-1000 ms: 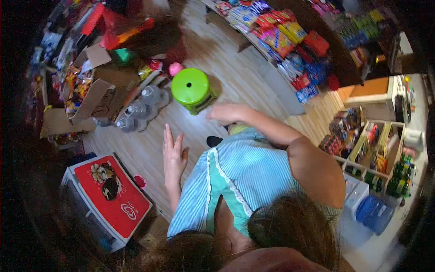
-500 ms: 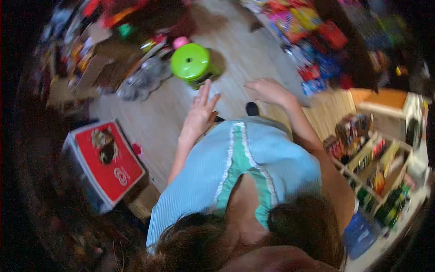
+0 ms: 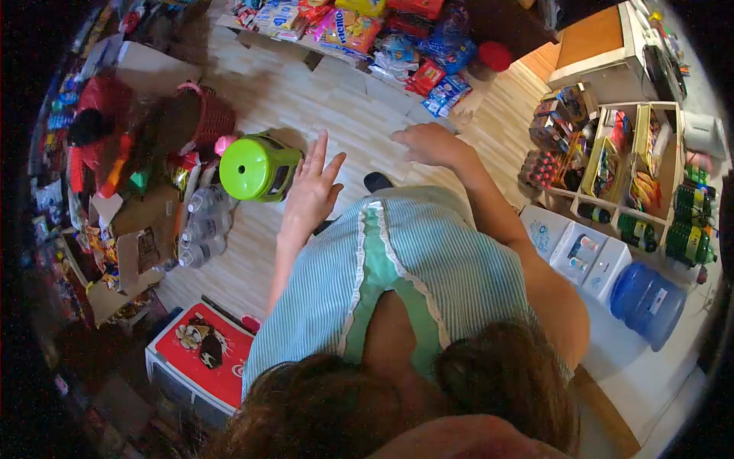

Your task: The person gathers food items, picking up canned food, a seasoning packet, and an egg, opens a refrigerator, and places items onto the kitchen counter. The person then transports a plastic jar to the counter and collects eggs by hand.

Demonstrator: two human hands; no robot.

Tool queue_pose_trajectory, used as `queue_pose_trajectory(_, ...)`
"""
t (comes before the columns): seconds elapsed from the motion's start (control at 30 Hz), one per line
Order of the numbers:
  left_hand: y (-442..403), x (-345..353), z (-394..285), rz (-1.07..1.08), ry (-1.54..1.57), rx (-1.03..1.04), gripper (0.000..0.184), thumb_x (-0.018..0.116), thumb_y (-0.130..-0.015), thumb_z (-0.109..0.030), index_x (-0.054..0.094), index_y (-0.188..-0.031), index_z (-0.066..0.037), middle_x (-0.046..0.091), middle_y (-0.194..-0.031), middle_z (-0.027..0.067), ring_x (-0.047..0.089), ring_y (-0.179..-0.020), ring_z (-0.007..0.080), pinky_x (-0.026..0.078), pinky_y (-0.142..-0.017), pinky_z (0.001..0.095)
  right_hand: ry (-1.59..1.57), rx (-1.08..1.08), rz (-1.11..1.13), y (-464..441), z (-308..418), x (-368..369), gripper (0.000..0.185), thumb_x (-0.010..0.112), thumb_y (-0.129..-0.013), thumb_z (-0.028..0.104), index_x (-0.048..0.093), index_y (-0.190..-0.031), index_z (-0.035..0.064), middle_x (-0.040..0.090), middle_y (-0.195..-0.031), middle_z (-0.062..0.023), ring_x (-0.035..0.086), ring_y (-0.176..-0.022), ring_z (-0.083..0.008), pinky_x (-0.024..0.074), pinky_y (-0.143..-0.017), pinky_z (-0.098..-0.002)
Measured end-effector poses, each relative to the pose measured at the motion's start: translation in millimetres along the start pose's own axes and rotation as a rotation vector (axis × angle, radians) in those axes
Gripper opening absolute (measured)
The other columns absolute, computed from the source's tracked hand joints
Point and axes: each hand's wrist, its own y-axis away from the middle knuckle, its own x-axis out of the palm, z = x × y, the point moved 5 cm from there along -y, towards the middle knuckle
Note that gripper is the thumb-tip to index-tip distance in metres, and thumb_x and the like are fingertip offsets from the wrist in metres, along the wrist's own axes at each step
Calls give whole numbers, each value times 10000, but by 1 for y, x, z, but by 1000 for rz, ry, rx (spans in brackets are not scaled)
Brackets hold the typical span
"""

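Note:
My left hand [image 3: 312,190] is in mid-air with its fingers stretched out and nothing in it. Just left of it in the view stands a bright green round plastic stool [image 3: 248,170] with a small hole in its seat; whether the fingertips touch it is hard to tell. My right hand [image 3: 430,145] hangs in front of my body, palm down, fingers loosely bent and holding nothing. Beyond it, packets of sweets [image 3: 352,34] lie heaped on a low shelf, along with a blue packet [image 3: 446,95] near its edge.
Clear plastic bottles [image 3: 205,226], an open cardboard box [image 3: 141,237] and a red basket [image 3: 212,115] stand left. A red-topped chest [image 3: 206,348] is nearer. On the right are a wooden divided rack [image 3: 623,203], a white dispenser [image 3: 577,249] and a blue water jug [image 3: 648,302].
The view has turned right: the stool, sweets and red-topped chest now sit further left, and more of the right-hand rack shows. Both hands stay raised and hold nothing.

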Motion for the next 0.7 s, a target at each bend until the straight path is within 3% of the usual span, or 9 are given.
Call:
queue_pose_trajectory(0.2, -5, 5, -11, 38, 5, 0, 582, 701, -712, -72, 494, -1256, -90, 167, -1497, 191, 293, -1328, 393, 357, -1017, 501, -30, -80, -74, 0, -14, 9, 338, 625, -741, 176, 576, -1062, 83, 630, -928, -176, 601, -907, -364, 485, -758, -480)
queue_pose_trajectory(0.3, 5, 6, 1, -34, -56, -21, 613, 735, -664, -72, 514, -1236, -76, 198, -1480, 223, 308, -1323, 385, 358, -1028, 459, 54, -50, 112, -19, -4, 4, 504, 688, -741, 195, 541, -1209, 82, 613, -1079, -183, 588, -979, -348, 474, -812, -428)
queue_pose_trajectory(0.37, 20, 1, 11, -28, -47, -113, 613, 730, -673, -75, 507, -1244, -75, 188, -1485, 216, 302, -1327, 380, 351, -1036, 469, -45, -192, -10, -32, 4, 7, 507, 681, -742, 182, 539, -1212, 51, 601, -1118, -197, 577, -1004, -363, 469, -840, -415)
queue_pose_trajectory(0.43, 32, -5, 16, -49, -36, -183, 547, 681, -738, -91, 499, -1253, -69, 178, -1486, 201, 274, -1339, 381, 347, -1022, 538, -25, -128, 170, -47, 25, -2, 500, 671, -740, 153, 541, -1208, 32, 595, -1131, -203, 565, -1035, -369, 461, -872, -401)
queue_pose_trajectory(0.63, 101, -31, 41, -163, -16, -479, 580, 707, -708, -69, 496, -1248, -80, 153, -1500, 193, 265, -1351, 367, 343, -1042, 500, 130, -353, 266, -105, 89, 12, 484, 672, -730, 153, 554, -1193, 78, 621, -1058, -203, 587, -987, -369, 469, -848, -435)
queue_pose_trajectory(0.7, 127, -28, 51, -201, -8, -550, 604, 714, -696, -70, 487, -1256, -85, 151, -1500, 195, 250, -1357, 372, 343, -1033, 528, 141, -431, 291, -123, 114, 20, 491, 676, -730, 156, 553, -1198, 76, 622, -1046, -211, 588, -987, -367, 467, -849, -436)
